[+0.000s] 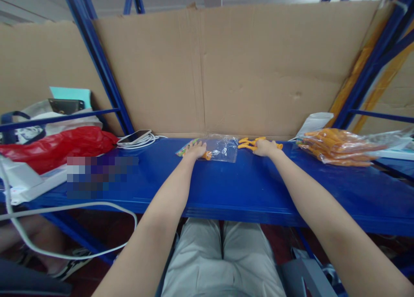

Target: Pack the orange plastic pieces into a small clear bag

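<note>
My left hand (195,150) lies with its fingers stretched out over the colourful end of a clear plastic bag (224,148) on the blue shelf. A small orange piece (207,155) shows beside that hand, at the bag; whether it is inside I cannot tell. To the right, my right hand (264,148) closes over an orange item with finger-like prongs (247,143), which looks like a rubber glove. Its prongs point left, and another orange part sticks out to the right of the hand. The fingertips of the right hand are partly hidden.
A clear bag of orange items (339,143) lies at the right. At the left are a red plastic bag (64,146), a phone (137,136) and a coiled white cable (142,142). A cardboard sheet (252,68) stands behind the blue shelf (233,189). Another person's leg shows lower left.
</note>
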The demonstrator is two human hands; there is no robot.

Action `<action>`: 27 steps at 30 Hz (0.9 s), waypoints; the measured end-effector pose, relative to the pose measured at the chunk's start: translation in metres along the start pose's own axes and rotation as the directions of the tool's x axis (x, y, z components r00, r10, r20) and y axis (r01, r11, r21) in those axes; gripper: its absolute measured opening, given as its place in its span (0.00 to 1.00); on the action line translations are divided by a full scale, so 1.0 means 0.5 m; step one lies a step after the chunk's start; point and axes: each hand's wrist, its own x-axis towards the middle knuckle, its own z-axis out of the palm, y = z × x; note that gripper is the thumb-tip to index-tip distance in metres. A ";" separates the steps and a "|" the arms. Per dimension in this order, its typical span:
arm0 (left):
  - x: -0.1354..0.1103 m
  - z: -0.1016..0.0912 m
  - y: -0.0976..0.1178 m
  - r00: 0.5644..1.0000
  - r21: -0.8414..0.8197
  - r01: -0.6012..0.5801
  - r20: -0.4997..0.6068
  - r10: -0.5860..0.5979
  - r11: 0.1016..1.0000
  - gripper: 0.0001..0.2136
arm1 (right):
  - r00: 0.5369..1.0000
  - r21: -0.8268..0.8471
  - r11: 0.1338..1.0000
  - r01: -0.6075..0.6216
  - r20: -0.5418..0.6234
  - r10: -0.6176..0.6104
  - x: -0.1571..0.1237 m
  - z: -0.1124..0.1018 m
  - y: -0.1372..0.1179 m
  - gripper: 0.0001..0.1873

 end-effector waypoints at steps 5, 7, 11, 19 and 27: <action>-0.019 -0.017 0.002 0.996 0.011 0.088 -0.010 -0.088 0.996 0.31 | 0.992 0.097 0.991 -0.095 -0.073 0.102 -0.011 -0.030 0.002 0.18; -0.025 -0.022 0.003 0.994 0.009 0.103 -0.024 -0.103 0.995 0.30 | 0.981 0.167 0.982 -0.091 -0.154 0.117 -0.015 -0.044 0.001 0.18; -0.033 -0.028 0.005 0.994 0.010 0.107 -0.022 -0.107 0.994 0.31 | 0.962 0.335 0.938 0.086 -0.273 0.010 -0.013 -0.058 -0.004 0.19; -0.035 -0.033 0.004 0.995 0.091 0.085 0.037 -0.089 0.992 0.32 | 0.913 0.464 0.786 0.408 -0.202 -0.354 -0.005 -0.036 -0.029 0.14; -0.031 -0.019 0.026 0.989 0.106 -0.086 0.130 0.072 0.991 0.31 | 0.886 0.452 0.763 0.462 -0.271 -0.376 -0.015 -0.001 -0.092 0.13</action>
